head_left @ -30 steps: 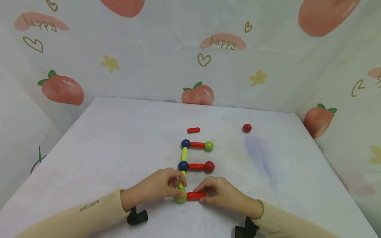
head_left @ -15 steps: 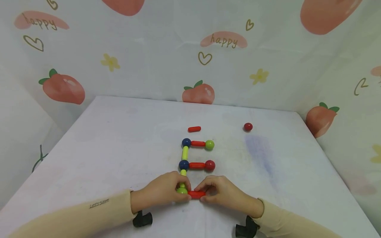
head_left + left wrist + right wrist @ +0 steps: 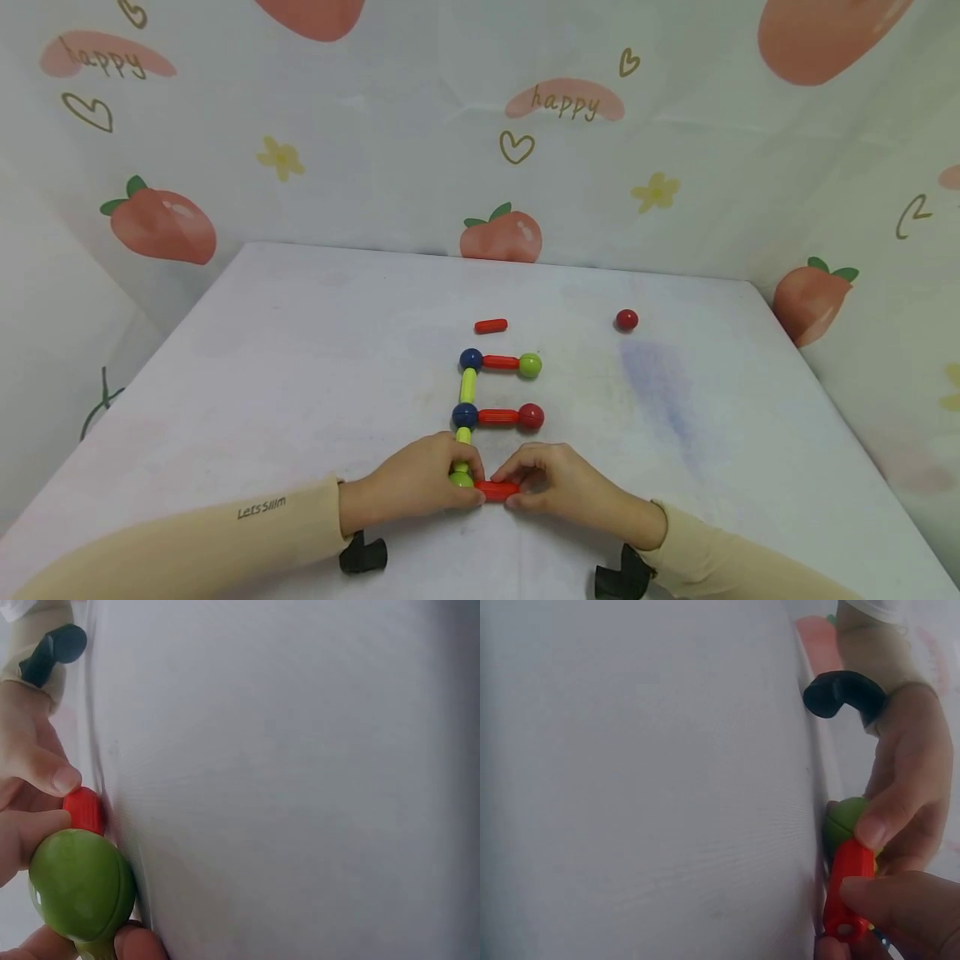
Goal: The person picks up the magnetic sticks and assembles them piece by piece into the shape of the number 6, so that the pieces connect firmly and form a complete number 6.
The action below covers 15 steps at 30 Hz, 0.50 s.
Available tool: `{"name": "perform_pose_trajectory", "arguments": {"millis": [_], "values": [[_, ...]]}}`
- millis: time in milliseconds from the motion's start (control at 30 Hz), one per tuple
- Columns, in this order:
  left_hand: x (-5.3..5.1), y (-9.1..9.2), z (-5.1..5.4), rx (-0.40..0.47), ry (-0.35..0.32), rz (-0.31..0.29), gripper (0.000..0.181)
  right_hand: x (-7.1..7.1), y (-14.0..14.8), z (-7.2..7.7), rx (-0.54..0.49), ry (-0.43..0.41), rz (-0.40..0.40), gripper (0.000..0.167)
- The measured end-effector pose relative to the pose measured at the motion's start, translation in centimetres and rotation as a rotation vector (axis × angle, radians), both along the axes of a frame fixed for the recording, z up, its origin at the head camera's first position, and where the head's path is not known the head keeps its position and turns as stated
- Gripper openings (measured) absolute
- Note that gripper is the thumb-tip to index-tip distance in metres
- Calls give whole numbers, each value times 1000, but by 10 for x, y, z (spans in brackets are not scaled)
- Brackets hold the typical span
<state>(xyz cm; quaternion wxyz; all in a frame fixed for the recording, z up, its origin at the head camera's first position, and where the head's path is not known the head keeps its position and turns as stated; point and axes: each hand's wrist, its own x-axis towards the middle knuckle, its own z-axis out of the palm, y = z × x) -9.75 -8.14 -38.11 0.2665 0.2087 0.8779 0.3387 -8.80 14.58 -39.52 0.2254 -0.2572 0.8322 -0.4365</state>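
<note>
Magnetic sticks and balls form an E-like figure on the white table. At its near corner my left hand grips the green ball, its thumb over the joint with a red magnetic stick. My right hand pinches that stick near its right end between thumb and fingers. The stick touches the ball. Above it, yellow-green sticks link two blue balls. One blue ball's red stick ends in a red ball, the other's in a green ball. My left fingers partly hide the lower yellow-green stick.
A loose red stick lies beyond the figure. Farther right rests a loose red ball. A printed cloth hangs behind the table. Black wrist-worn pieces sit under both sleeves.
My left hand has shifted right, its thumb and fingertips now at the joint of ball and stick. The near green ball and red stick have moved very slightly. My right hand keeps its pinch.
</note>
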Motion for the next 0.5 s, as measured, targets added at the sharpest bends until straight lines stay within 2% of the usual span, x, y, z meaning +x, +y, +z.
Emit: {"name": "perform_pose_trajectory", "arguments": {"millis": [167, 300, 500], "values": [[-1, 0, 0, -1, 0, -3, 9, -1, 2, 3, 24, 4, -1, 25], [-1, 0, 0, -5, -8, -1, 9, -5, 6, 12, 40, 20, -19, 26], [0, -1, 1, -9, -35, 12, 10, -28, 13, 37, -5, 98, -38, 30]]}}
